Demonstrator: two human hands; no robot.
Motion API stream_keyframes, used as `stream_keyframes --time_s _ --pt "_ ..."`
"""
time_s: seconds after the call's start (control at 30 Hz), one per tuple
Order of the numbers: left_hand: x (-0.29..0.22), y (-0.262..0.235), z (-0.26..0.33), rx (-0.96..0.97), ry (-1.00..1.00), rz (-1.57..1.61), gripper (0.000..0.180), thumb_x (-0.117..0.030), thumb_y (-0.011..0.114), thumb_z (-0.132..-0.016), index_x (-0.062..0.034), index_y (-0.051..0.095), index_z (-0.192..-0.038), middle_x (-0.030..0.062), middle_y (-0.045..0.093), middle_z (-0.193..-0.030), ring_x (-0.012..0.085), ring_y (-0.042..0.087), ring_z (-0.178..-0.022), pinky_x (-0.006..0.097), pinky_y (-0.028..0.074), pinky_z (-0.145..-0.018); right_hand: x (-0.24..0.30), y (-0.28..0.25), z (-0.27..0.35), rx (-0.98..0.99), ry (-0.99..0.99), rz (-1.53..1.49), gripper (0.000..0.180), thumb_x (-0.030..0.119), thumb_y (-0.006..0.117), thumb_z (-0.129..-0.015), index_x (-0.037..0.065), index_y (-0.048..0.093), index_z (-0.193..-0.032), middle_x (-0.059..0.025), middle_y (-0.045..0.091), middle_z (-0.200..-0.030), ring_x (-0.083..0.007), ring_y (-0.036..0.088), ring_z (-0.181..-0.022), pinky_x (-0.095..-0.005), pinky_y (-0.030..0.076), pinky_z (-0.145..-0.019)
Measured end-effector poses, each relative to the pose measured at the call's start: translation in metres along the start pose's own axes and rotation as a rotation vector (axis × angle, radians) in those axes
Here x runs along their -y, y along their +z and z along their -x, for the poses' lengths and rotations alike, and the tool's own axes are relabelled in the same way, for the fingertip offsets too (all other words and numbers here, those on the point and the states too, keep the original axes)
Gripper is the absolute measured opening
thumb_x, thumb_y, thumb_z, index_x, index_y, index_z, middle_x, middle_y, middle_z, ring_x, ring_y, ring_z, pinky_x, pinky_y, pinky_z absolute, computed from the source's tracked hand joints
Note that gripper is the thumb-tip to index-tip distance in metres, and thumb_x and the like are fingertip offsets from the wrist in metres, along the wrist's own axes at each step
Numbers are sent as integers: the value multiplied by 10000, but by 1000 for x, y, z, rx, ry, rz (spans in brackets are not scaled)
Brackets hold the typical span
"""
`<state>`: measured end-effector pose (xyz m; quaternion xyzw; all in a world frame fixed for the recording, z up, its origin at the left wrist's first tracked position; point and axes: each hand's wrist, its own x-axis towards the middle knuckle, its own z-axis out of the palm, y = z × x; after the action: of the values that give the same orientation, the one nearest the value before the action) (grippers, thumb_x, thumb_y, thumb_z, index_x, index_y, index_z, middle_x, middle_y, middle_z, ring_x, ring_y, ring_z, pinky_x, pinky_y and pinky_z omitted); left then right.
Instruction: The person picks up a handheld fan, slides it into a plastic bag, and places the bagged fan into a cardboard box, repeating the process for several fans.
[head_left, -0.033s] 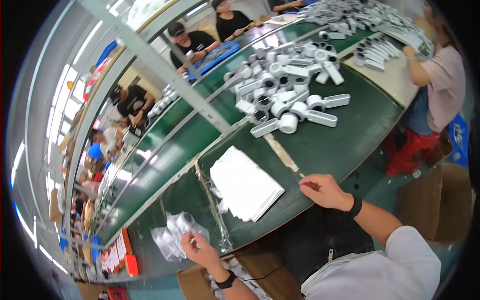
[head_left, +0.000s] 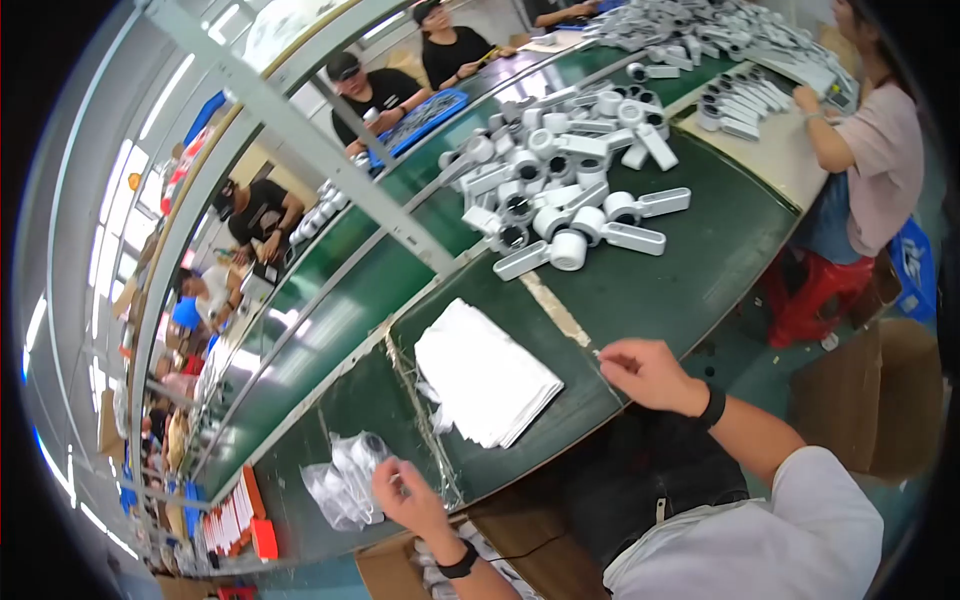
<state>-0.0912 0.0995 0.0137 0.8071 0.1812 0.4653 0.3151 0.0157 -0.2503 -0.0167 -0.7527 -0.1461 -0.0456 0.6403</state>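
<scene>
My left hand [head_left: 407, 496] reaches to a clear plastic bag with a white part inside [head_left: 345, 478] on the green table [head_left: 690, 270], fingers touching the bag's near edge. My right hand [head_left: 648, 374] rests at the table's front edge with fingertips pinched on something small and thin; what it is cannot be told. A stack of flat white bags [head_left: 487, 372] lies between the two hands. Beyond it a heap of white handheld devices [head_left: 560, 190] with round heads and flat handles covers the table.
A person in a pink top [head_left: 875, 160] works at the right over more white devices [head_left: 745, 95]. Several people sit across the long green line at the left. A grey metal beam [head_left: 300, 130] crosses overhead. Cardboard boxes [head_left: 870, 400] and a red stool [head_left: 815, 290] stand at my right.
</scene>
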Motion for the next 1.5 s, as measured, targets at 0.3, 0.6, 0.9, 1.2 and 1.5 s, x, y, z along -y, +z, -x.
stream_keyframes --time_s 0.3,0.6,0.9,1.2,1.5 --pt "-48 110 19 384 319 -71 177 -108 685 -808 -14 669 -958 127 662 -884 254 591 -752 343 479 -677 -39 -92 -100 -388 -192 874 422 187 674 -791 17 554 -1158 -140 569 -1170 -337 540 -1055 -433 455 -895" --pt "-42 125 16 554 324 -327 160 -196 702 -781 -58 713 -860 111 659 -864 335 585 -802 419 471 -736 -52 -84 -116 -97 152 968 348 249 634 -836 52 596 -1121 -164 627 -986 -341 612 -860 -444 494 -766" --pt "-46 118 9 469 281 -193 110 -109 628 -846 -26 692 -881 143 655 -845 354 574 -795 426 461 -730 -9 -91 -64 -118 422 -521 280 219 607 -896 -16 572 -1045 -67 622 -859 -127 621 -623 -265 529 -576" --pt "-73 111 24 383 307 2 138 -117 610 -901 2 669 -938 151 652 -842 266 598 -718 339 471 -674 1 -42 -14 157 341 -906 584 -72 585 -691 79 399 -1224 -110 583 -865 -250 646 -724 -430 564 -667" --pt "-106 106 75 505 -376 560 204 -145 605 -946 50 653 -978 40 652 -865 91 573 -785 229 465 -716 31 43 4 67 220 -570 567 26 791 -697 14 499 -1183 -33 637 -962 -94 595 -702 -256 500 -591"
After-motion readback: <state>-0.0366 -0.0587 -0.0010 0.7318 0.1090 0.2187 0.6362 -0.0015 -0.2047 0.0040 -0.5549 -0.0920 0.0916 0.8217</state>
